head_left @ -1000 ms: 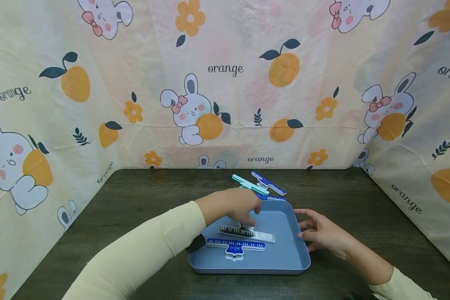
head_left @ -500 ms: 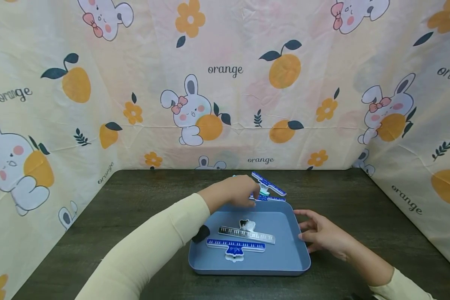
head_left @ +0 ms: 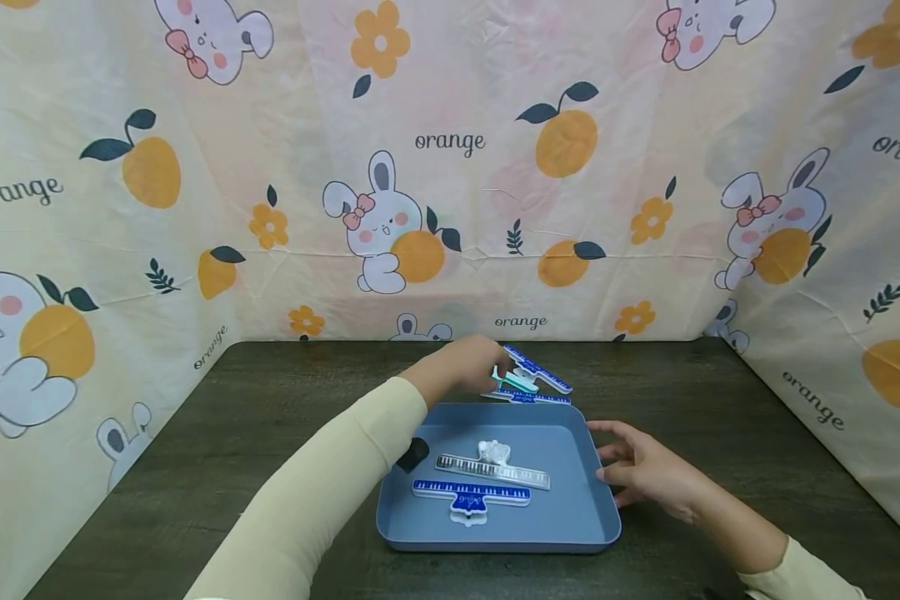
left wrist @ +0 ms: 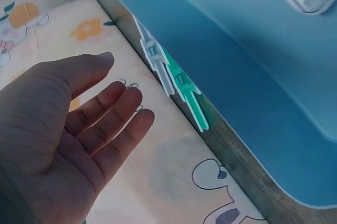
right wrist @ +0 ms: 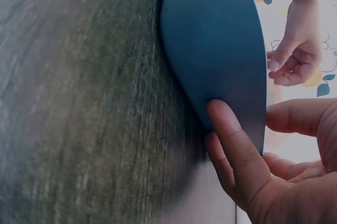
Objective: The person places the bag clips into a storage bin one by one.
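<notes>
My left hand [head_left: 468, 363] reaches past the tray's far edge, over the clips behind it. In the left wrist view its fingers are loosely bent with nothing between them. Under the fingertips lie a teal clip [head_left: 520, 380] and a blue clip [head_left: 538, 369]; another blue clip [head_left: 528, 397] sits against the tray's far wall. The blue-grey tray [head_left: 547, 525] holds a clear clip [head_left: 521, 476] with piano-key print and a blue clip [head_left: 471, 492]. My right hand [head_left: 656, 471] holds the tray's right side, some fingertips on the outer wall and others at the rim.
The tray stands on a dark wooden table [head_left: 292, 417]. A printed cloth [head_left: 480, 208] hangs behind and at both sides. A small black object [head_left: 413, 455] shows by the left sleeve, over the tray's left edge.
My left hand has moved from over the clear clip in the tray, back and away to the clips behind the tray. My right hand has stayed at the tray's side.
</notes>
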A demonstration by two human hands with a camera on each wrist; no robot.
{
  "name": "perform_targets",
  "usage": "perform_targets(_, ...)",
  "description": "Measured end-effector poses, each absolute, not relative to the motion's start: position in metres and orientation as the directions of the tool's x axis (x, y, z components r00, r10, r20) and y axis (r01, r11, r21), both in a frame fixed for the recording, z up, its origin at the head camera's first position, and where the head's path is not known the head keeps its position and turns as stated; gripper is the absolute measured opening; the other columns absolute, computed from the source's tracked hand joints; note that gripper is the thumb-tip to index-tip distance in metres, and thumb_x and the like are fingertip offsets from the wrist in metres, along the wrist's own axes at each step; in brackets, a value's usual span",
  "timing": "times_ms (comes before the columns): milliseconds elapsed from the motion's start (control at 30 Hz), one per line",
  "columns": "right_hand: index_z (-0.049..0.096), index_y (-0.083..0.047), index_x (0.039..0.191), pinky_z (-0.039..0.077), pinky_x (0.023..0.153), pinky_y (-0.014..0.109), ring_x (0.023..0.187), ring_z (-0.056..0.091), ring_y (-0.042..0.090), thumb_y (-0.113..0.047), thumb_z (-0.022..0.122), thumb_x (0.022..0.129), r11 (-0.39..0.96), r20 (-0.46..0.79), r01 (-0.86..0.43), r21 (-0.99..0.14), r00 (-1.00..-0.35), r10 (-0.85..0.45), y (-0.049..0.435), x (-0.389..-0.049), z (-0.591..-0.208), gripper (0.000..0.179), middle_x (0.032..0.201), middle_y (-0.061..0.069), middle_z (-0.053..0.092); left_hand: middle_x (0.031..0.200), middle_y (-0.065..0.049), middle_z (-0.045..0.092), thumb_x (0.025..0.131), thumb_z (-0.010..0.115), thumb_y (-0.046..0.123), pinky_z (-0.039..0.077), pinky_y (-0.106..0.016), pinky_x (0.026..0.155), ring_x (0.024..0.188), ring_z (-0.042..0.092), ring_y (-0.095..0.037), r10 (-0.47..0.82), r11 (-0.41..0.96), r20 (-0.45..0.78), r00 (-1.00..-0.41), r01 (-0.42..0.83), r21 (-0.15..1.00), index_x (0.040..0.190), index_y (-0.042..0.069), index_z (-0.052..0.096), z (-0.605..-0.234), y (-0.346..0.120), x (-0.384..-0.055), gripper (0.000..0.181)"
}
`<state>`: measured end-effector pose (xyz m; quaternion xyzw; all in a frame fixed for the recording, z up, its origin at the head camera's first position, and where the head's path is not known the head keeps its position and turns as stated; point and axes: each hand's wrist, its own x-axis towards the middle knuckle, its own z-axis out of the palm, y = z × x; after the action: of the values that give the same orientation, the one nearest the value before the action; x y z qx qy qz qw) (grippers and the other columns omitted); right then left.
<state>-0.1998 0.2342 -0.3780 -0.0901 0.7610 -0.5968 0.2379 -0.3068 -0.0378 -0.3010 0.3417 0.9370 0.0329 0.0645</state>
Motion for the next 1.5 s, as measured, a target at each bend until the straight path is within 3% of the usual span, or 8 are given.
perform_targets(567,0.012,0.006,0.149,0.057,0.071,0.050,0.094,0.066,0.032,0.003,0.060,0.091,0.254,-0.255,0.153,-0.955,-0.862,-0.439,0.234,-0.200,-0.378,0.076,0.122,0.028,0.056,0.086,0.000,0.061,0.086,0.074,0.019,0.049,-0.029,0.073,0.082,0.056,-0.017,0.502,0.827,-0.060,-0.863,0.458,0.326,0.089,0.012,0.065,-0.318,-0.039,-0.341,0.012)
perform_targets(833,0.013,0.006,0.149,0.057,0.071,0.050,0.094,0.066,0.032,0.003,0.060,0.090,0.258,-0.254,0.151,-0.954,-0.863,-0.437,0.234,-0.201,-0.379,0.075,0.122,0.029,0.055,0.087,-0.004,0.060,0.085,0.075,0.016,0.050,-0.030,0.068,0.079,0.057,-0.019,0.382,0.818,-0.092,-0.919,0.291,0.497,0.087,0.009,0.062,-0.321,-0.043,-0.347,0.015)
perform_targets(1000,0.013,0.006,0.149,0.057,0.071,0.050,0.094,0.066,0.032,0.003,0.060,0.090,0.256,-0.253,0.151,-0.955,-0.862,-0.438,0.234,-0.201,-0.378,0.076,0.122,0.029,0.056,0.084,-0.006,0.060,0.084,0.077,0.016,0.050,-0.031,0.062,0.079,0.061,-0.025,0.305,0.816,-0.120,-0.945,0.194,0.544,0.085,0.008,0.063,-0.321,-0.041,-0.345,0.016)
perform_targets(1167,0.012,0.007,0.149,0.057,0.070,0.049,0.093,0.066,0.032,0.002,0.060,0.090,0.251,-0.247,0.145,-0.957,-0.861,-0.445,0.233,-0.201,-0.378,0.076,0.121,0.028,0.056,0.091,-0.010,0.060,0.082,0.078,0.017,0.049,-0.031,0.056,0.083,0.064,-0.031,0.180,0.815,-0.197,-0.964,0.034,0.579,0.098,0.001,0.066,-0.323,-0.038,-0.348,0.025)
perform_targets(1400,0.012,0.007,0.149,0.057,0.070,0.048,0.093,0.066,0.032,0.001,0.060,0.091,0.250,-0.240,0.137,-0.959,-0.860,-0.450,0.234,-0.201,-0.378,0.077,0.122,0.028,0.056,0.101,-0.016,0.057,0.082,0.079,0.018,0.051,-0.031,0.052,0.067,0.059,-0.024,0.028,0.731,-0.250,-0.968,-0.151,0.666,0.126,-0.004,0.056,-0.336,-0.034,-0.354,0.054)
perform_targets(1500,0.011,0.007,0.149,0.057,0.070,0.048,0.093,0.066,0.032,0.001,0.060,0.091,0.247,-0.239,0.137,-0.959,-0.859,-0.452,0.234,-0.201,-0.378,0.076,0.122,0.028,0.056,0.115,-0.021,0.056,0.083,0.078,0.015,0.054,-0.031,0.055,0.065,0.062,-0.023,0.009,0.686,-0.258,-0.966,-0.182,0.705,0.137,-0.002,0.050,-0.344,-0.031,-0.355,0.063)
